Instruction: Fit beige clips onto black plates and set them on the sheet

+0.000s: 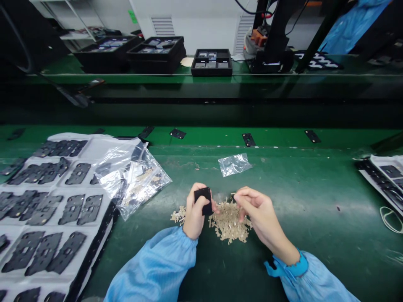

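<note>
My left hand (pixel 193 212) is closed around a small black plastic part (pixel 203 199), held upright above the green table. My right hand (pixel 256 212) is just to its right, fingers curled in a pinch over a heap of small tan metal pieces (pixel 228 220); what the fingertips hold is too small to make out. Both arms wear light blue sleeves. The heap lies between and under the two hands.
A white tray (pixel 94 147) of several black parts fills the left side, with a clear plastic bag (pixel 135 178) lying over its corner. A small clear bag (pixel 234 164) lies beyond the hands. Single black parts (pixel 248 139) sit on the conveyor. Black bins (pixel 211 62) stand at the back.
</note>
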The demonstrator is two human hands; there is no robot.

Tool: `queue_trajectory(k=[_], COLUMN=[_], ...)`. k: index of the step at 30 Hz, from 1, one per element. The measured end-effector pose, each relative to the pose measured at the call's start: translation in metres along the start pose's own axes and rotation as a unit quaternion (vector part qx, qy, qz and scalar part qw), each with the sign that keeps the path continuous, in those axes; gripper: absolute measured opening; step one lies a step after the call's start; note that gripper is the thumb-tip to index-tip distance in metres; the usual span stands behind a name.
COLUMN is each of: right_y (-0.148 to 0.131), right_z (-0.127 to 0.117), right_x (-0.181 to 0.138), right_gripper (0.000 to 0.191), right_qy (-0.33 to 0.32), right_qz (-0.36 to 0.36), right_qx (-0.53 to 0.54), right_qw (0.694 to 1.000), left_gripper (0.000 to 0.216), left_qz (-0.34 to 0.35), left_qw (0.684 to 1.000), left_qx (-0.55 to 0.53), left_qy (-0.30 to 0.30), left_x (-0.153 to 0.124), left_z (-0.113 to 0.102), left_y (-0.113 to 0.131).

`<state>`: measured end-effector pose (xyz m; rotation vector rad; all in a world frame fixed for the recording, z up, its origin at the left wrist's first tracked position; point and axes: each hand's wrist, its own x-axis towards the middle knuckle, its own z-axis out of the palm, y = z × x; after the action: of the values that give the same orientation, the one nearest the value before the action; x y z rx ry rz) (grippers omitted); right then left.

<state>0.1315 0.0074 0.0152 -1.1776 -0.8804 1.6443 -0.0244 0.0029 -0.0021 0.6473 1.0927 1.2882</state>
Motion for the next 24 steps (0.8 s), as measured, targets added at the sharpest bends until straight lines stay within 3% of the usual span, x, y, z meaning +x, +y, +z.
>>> queue_trajectory(k=[3,5,8,24], right_y=[-0.003,-0.005,-0.008,-0.004], right_z=[-0.001,-0.002,0.000,0.000], right_x=[-0.002,-0.004,-0.005,0.000], right_gripper=[0.014,0.015,0.019,0.025], right_qy=[-0.063,-0.093,-0.117,-0.108], right_qz=[0.057,0.079,0.094,0.110], right_qx=[0.033,0.043,0.051,0.063], right_qw=[0.996,0.992,0.987,0.986], left_gripper=[0.009,0.020,0.032,0.029], left_qz=[-0.002,0.011,0.028,0.060], left_qw=[0.998,0.993,0.992,0.987], left_qx=[0.040,0.085,0.103,0.143], left_qy=[0.055,0.077,0.062,0.036], left_x=[0.008,0.013,0.015,0.007], left_z=[-0.005,-0.007,-0.008,-0.003], left_y=[0.004,0.007,0.008,0.001])
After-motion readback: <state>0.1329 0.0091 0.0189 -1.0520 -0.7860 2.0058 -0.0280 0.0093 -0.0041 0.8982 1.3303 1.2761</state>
